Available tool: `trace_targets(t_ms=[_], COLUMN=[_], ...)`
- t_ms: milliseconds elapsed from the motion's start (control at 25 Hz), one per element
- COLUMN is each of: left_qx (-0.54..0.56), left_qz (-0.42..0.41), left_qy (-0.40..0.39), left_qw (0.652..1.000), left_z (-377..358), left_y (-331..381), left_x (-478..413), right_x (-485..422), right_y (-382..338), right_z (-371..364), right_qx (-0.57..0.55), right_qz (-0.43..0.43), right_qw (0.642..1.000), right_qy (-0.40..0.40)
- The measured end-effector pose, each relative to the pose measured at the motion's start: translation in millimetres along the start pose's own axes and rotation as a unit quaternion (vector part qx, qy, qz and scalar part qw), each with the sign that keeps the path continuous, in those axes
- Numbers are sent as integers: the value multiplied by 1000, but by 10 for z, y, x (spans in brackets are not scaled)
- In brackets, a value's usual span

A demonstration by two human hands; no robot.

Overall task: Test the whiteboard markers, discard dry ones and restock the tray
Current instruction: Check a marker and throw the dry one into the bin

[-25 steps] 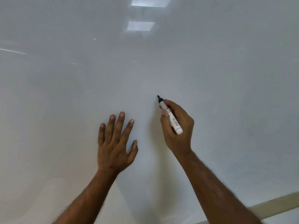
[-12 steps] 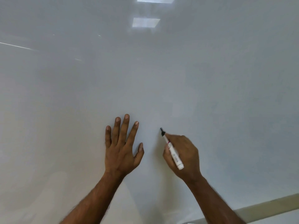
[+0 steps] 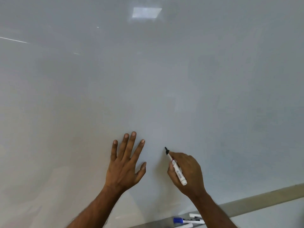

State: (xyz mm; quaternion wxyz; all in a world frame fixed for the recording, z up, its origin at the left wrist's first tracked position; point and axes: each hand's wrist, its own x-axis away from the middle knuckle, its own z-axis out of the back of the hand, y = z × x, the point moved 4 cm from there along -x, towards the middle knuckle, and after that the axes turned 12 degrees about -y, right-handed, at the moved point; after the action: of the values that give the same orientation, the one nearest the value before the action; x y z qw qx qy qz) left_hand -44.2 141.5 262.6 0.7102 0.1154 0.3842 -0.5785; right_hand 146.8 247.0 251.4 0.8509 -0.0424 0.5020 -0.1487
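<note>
right hand pinches a slim white plastic cylindrical marker with black tip, uncapped, tilted up-left, nib at the glossy white whiteboard; contact can't be confirmed. no ink stroke visible near the nib. left hand lies flat on the board, fingers straight and spread, thumb out. board surface is smooth, reflects a square ceiling light. low in view, a grey metal tray ledge holds a blue-capped white marker lying flat, other white markers just beside it.
</note>
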Motion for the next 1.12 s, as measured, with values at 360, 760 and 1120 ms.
trace_targets(t_ms=[360, 760, 1120], left_qx=[43, 102, 145], left_qz=[-18, -57, -63], left_qy=[-101, -312, -518], left_qw=[994, 943, 841], left_z=[-266, -915, -1452], left_y=[373, 906, 1275], left_x=[411, 1498, 2096], right_x=[419, 1465, 2325], right_y=[61, 159, 224], right_z=[-129, -406, -551], right_qx=[-356, -443, -392], right_qz=[-196, -419, -552], right_qw=[914, 791, 729], right_qy=[7, -49, -96])
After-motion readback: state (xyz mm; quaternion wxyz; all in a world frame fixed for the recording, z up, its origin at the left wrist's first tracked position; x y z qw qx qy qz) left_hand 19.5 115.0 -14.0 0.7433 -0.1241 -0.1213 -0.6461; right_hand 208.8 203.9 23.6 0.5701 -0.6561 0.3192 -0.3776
